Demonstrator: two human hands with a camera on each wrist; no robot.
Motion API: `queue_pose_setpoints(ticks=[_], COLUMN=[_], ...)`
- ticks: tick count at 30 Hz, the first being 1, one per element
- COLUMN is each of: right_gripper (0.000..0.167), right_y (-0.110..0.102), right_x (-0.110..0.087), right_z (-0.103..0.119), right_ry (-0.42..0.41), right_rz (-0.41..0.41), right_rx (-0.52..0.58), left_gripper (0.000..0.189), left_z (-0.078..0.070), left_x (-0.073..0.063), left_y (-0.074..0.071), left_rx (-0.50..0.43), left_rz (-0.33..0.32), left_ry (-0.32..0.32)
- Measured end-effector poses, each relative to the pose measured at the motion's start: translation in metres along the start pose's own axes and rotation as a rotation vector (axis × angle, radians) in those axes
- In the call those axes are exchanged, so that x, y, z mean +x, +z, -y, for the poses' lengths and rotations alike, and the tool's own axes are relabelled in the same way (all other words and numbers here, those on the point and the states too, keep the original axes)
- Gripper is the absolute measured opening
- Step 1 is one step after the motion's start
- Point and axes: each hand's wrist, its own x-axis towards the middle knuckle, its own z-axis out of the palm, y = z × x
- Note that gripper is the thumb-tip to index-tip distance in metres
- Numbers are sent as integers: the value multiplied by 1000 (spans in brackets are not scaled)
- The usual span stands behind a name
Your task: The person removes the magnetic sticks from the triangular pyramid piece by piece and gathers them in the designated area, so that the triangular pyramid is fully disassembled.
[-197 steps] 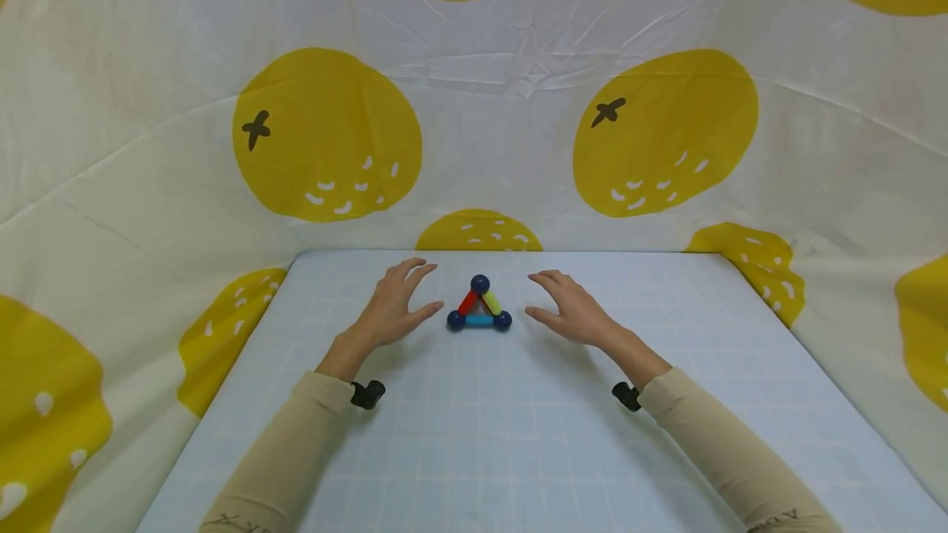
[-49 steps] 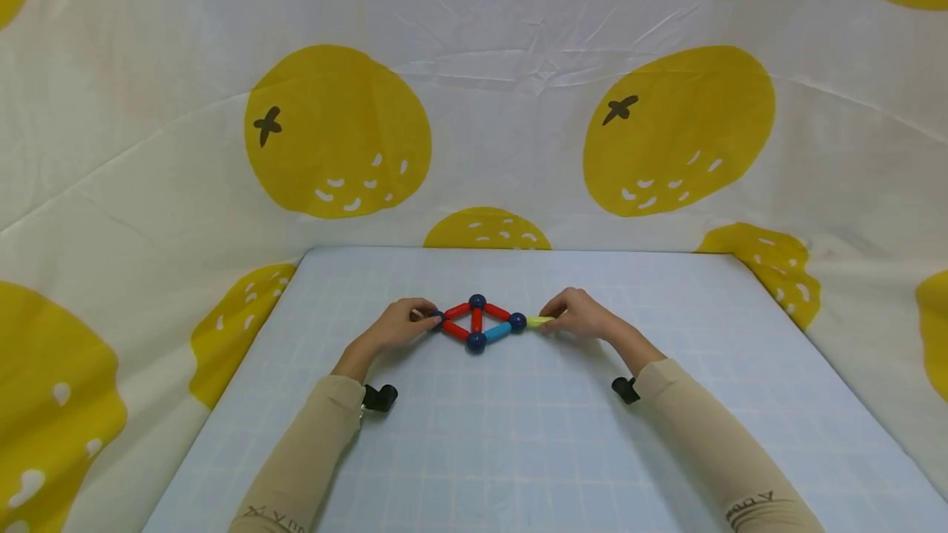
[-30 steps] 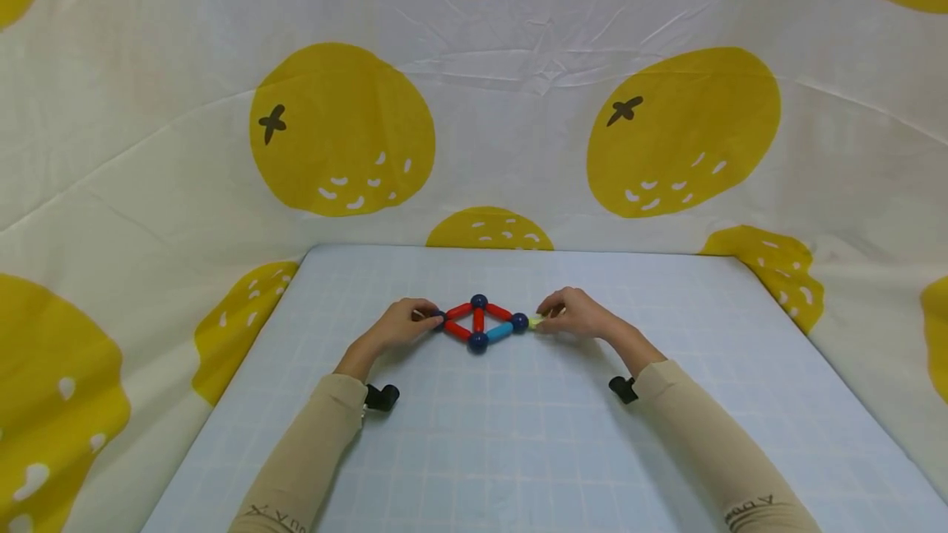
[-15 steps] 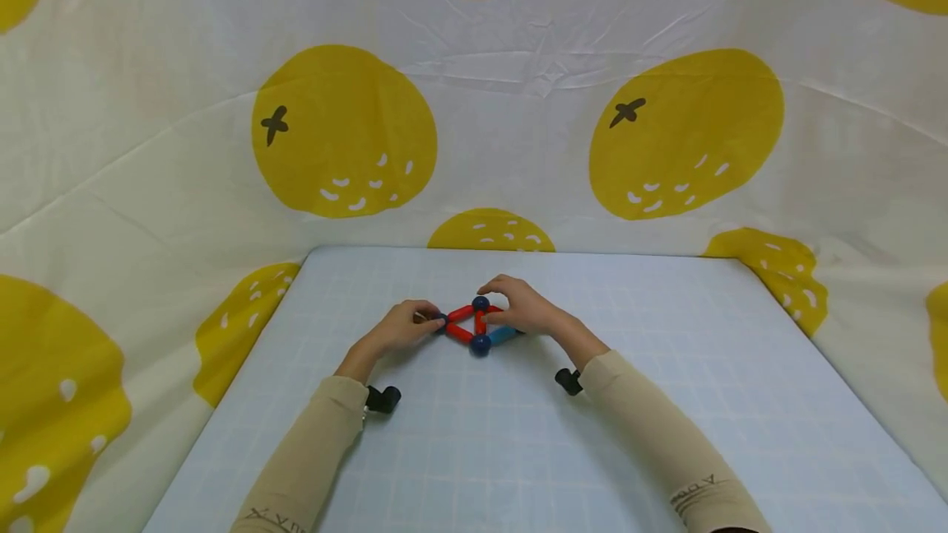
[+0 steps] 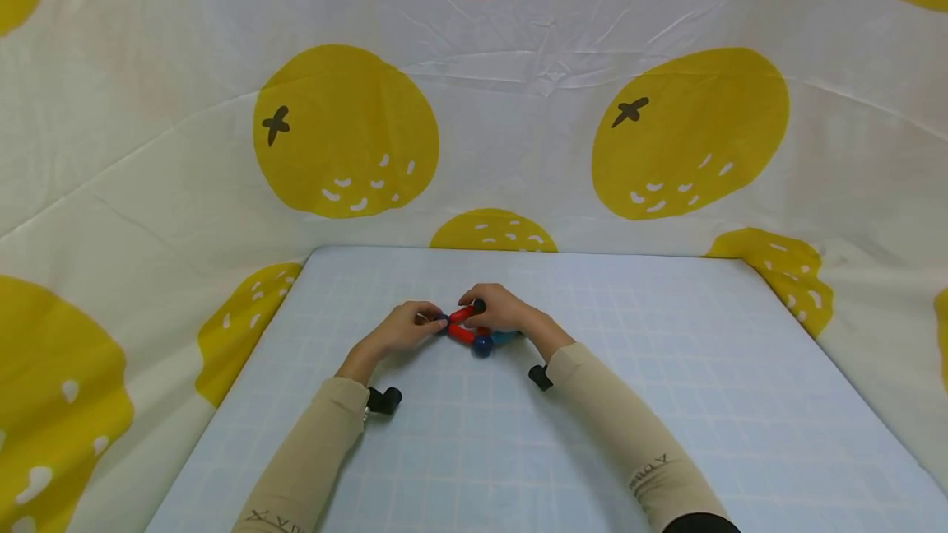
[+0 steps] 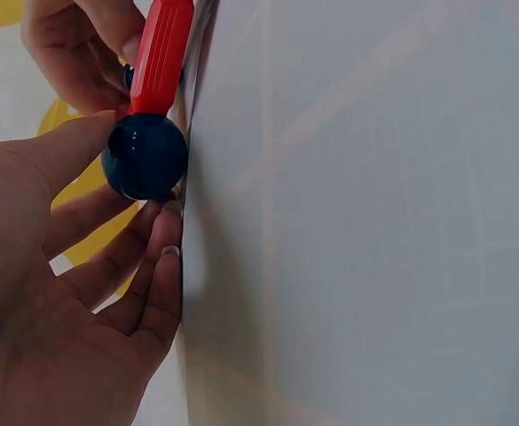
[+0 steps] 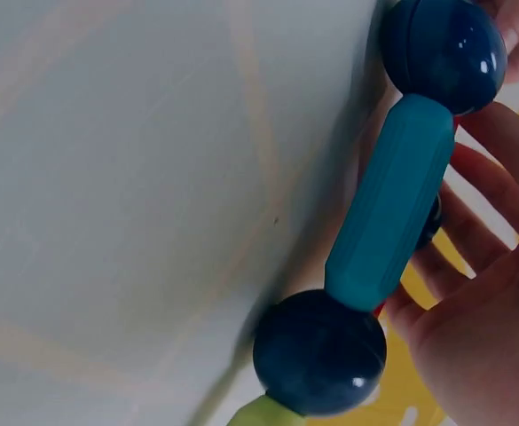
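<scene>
Since half a second ago: right hand (image 5: 504, 308) has slid left, its fingertips now past the far ball (image 5: 479, 304); left hand (image 5: 403, 326) holds its place. Landmark: front ball (image 5: 482, 346), dark blue, on the pale checked table (image 5: 459, 451).

Left of the front ball, toward the near edge: beige left sleeve (image 5: 304, 459). Left and slightly beyond: left hand, thumb and fingers pinching the left ball (image 6: 145, 158). Lower red rod (image 5: 462, 335) joins that ball to the front ball. Beyond it, upper red rod (image 5: 462, 314) runs to the far ball; right thumb and fingers curve either side of this rod. Whether they grip, cannot tell.

Right of the front ball: blue rod (image 7: 390, 202) attached, then right ball (image 7: 319, 353), then yellow-green rod (image 7: 266, 414), partly cut off in the right wrist view.
</scene>
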Motion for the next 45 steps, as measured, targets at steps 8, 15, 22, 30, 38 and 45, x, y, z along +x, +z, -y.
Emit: queue_pose_setpoints(ticks=[8,15,22,30,38,45], right_gripper=[27,18,16,17,18,21], right_y=[4,5,4,5,5,8], right_x=[12,18,18,19,20,21], right_z=[1,2,5,6,8,8], right_ry=[90,142,173,198,228,271], right_rz=[36,22,-4,-27,-37,-45], right_rx=[-41,-34,-23,-23,-10,1], left_gripper=[35,35,34,30,29,26], left_z=[0,0,-1,0,-3,-3], left_x=[1,1,-1,-3,-5,-6], left_y=[0,0,2,4,2,1], left_rx=[-15,-16,-12,-17,-1,4], left_rz=[-4,-10,-24,-8,8,24], left_ry=[-1,-1,-1,-1,18,20])
